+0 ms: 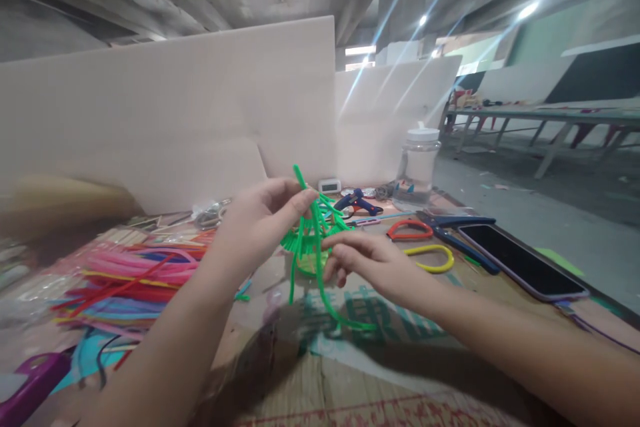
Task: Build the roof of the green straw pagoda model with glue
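My left hand [280,207] pinches green pipe cleaners [320,280] near their top, between thumb and fingers. One tip sticks up above the thumb, and several strands hang down, the longest curving right over the table. My right hand [357,257] is beside the strands, its index finger stretched toward them and its other fingers loosely bent. Nothing shows in its grasp; whether the index finger touches a strand is unclear. Behind the hands are more green fringed pieces [295,241], partly hidden. A yellow-green round item [307,265] lies below them.
Colourful pipe cleaners [135,273] lie left, near a purple-handled tool [35,383]. A blue glue gun [359,201], small white clock [329,185] and water bottle [417,163] stand behind. Right are red-handled scissors [410,229], blue-handled pliers [457,237] and a phone [523,260]. White boards [200,100] rise behind.
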The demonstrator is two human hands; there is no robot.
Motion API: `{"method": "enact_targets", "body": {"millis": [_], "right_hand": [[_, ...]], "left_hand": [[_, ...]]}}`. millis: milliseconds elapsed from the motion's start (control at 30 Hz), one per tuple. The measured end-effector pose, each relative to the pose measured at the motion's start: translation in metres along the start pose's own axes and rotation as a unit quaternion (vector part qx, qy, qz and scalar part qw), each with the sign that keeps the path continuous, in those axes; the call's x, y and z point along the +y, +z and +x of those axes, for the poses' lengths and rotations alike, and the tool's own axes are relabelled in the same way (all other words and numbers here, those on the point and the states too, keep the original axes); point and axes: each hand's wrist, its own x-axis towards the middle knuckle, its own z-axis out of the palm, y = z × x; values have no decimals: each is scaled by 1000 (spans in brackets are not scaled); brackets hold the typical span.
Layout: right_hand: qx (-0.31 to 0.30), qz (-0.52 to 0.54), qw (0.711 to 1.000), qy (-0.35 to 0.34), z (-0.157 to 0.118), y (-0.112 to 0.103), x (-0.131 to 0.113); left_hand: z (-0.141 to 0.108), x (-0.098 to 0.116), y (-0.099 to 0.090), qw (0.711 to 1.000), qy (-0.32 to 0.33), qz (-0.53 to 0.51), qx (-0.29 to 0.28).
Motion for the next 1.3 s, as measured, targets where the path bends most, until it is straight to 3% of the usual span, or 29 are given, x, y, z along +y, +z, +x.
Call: {"method": "enact_targets", "body": {"millis": [100,267,400,567,733,800,967,1100,1167,1300], "right_hand": [[41,59,997,4,3,-3,-5],[104,-7,994,-23,1,-4,-11],[87,-84,992,-43,-4,-11,-22],[53,-32,998,-29,-9,-21,-40],[-10,-12,1000,-4,-10,-16,-41],[-28,-21,999,12,-9,-13,-37],[26,24,998,55,-4,-7,-23],[18,68,996,56,-2,-6,-18],[30,64,996,45,0,-8,-18],[119,2,993,-27,6,-23,-15]], "left_hand": [[-3,-5,3,999,-10,10,-49],[-8,0,9,998,-16,-19,-55],[-9,2,8,998,-10,-55,-35],[-7,3,-2,998,-15,-68,-4],[-5,3,-6,998,-9,-54,15],[-5,1,-5,999,-15,-46,7],[-7,0,1,998,-5,13,-69],[-9,0,7,996,22,42,-79],[-9,-1,7,995,38,70,-57],[-2,-8,2,973,103,199,53]]}}
